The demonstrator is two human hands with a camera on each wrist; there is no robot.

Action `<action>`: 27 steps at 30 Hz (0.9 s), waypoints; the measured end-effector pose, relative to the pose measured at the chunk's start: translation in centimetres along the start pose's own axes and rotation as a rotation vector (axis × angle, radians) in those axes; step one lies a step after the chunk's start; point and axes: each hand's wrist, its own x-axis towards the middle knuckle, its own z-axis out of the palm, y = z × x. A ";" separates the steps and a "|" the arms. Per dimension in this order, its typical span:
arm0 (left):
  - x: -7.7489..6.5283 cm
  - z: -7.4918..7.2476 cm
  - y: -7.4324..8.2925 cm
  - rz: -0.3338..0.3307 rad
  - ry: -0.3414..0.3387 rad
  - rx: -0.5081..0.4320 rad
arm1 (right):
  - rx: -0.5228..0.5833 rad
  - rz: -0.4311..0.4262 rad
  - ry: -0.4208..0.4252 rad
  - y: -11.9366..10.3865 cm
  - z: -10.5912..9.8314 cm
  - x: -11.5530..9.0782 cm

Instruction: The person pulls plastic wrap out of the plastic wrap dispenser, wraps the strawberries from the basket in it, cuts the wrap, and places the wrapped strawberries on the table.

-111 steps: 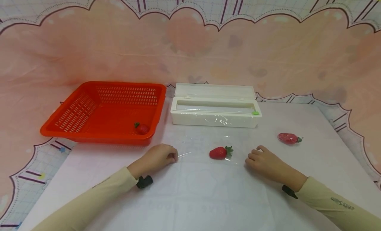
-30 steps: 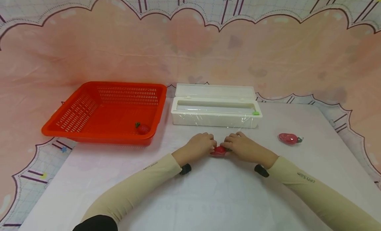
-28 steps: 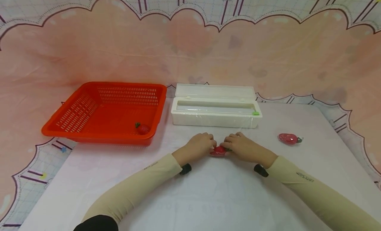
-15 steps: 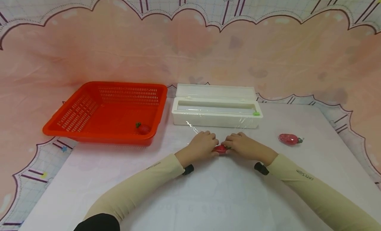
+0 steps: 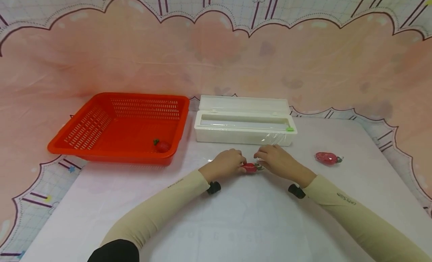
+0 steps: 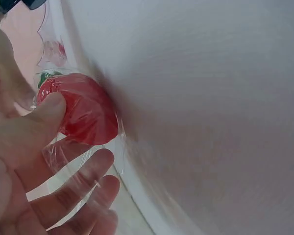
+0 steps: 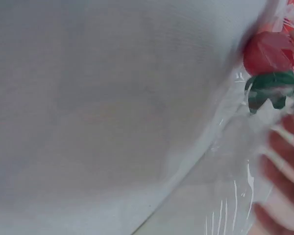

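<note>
White table (image 5: 249, 220); mid-frame, left hand (image 5: 227, 165) pinches wrapped strawberry (image 5: 249, 167), right hand (image 5: 279, 163) beside its leaves (image 7: 272, 87), fingers spread. Basket (image 5: 111, 156) mid-left, box (image 5: 233, 136) just above centre.

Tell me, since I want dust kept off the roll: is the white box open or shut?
Open: the white box has its lid tipped back, and the pale roll shows inside in the head view.

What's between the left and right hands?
A film-wrapped strawberry, pinched by the left hand, its green top facing the right hand. Head view shows it.
</note>
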 end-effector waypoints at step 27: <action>-1.2 -1.2 -0.3 0.086 0.260 0.214 | -0.072 -0.228 0.006 0.0 0.3 0.7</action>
